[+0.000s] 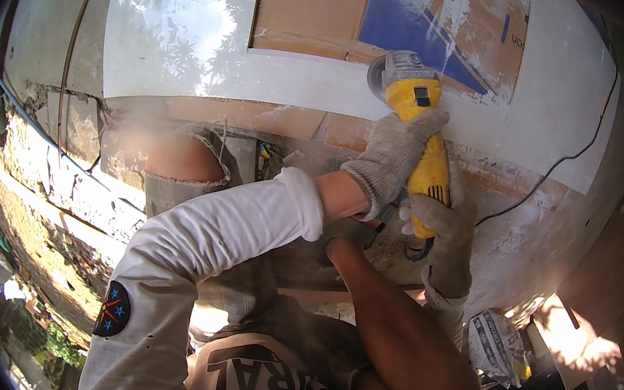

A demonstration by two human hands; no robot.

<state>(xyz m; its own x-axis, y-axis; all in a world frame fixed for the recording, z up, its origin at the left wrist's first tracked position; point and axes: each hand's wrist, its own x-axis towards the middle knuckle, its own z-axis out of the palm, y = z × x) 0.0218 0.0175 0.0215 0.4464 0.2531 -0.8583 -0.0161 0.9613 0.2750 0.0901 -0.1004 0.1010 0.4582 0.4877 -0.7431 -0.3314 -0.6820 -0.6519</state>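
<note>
A yellow angle grinder (428,162) with a grey head lies angled over a white sheet (303,77), its disc (378,74) beside the cut opening. The sheet lies on brown cardboard (311,8) with a blue printed area and white dust. My left hand (396,147), in a grey knit glove, is wrapped round the grinder's body behind the head. My right hand (445,219), also gloved, grips the rear of the grinder near its cord end. Whether the disc touches the sheet I cannot tell.
A dark cord (549,169) runs down the sheet's right side. My bent bare knee (180,155) and other leg are below the work edge. A printed sack (496,342) lies at lower right. Cables, rough concrete (51,225) and scattered debris line the left. Dust hazes the air.
</note>
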